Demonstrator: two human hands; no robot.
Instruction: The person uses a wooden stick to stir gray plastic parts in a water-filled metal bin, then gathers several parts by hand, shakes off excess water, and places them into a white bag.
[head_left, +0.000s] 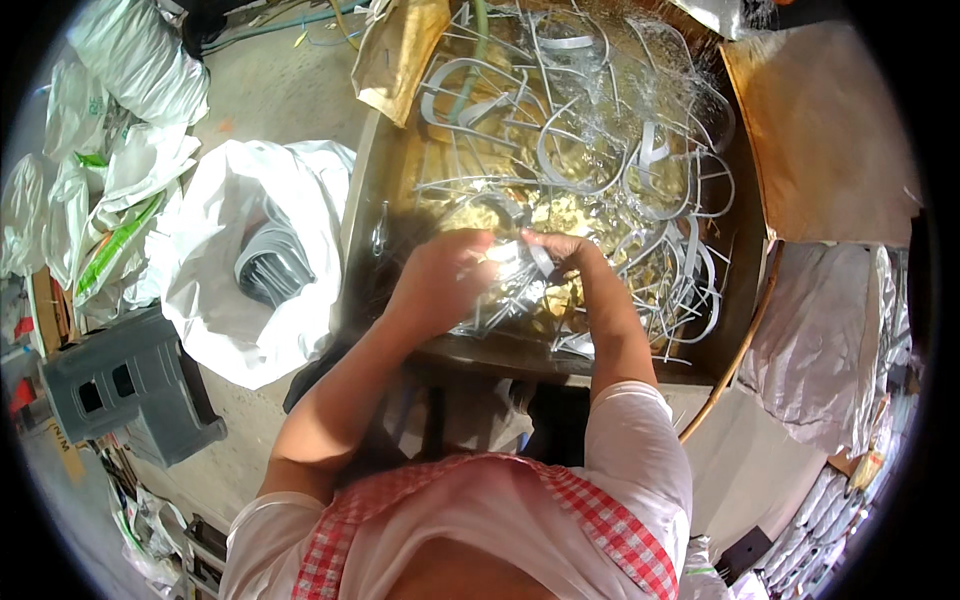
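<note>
Both hands work over the near side of a water-filled tub point(366, 215). Between the thumb and fingers of my right hand point(566, 256) is a grey curved plastic band point(538, 260). Close by on the left, my left hand point(445, 278) is curled and blurred; what it grips is hidden. Beneath and beyond them, several more grey curved bands with thin strips attached point(575, 183) lie tangled in the water. A splash blurs the far right part of the water.
Left of the tub, an open white bag point(205, 290) holds stacked grey curved pieces point(274, 262). A grey plastic crate point(135, 385) and white sacks point(140, 70) lie farther left. A green hose point(480, 40) enters the tub. Brown sheets point(825, 130) flank its right side, beside wrapped silvery material point(815, 340).
</note>
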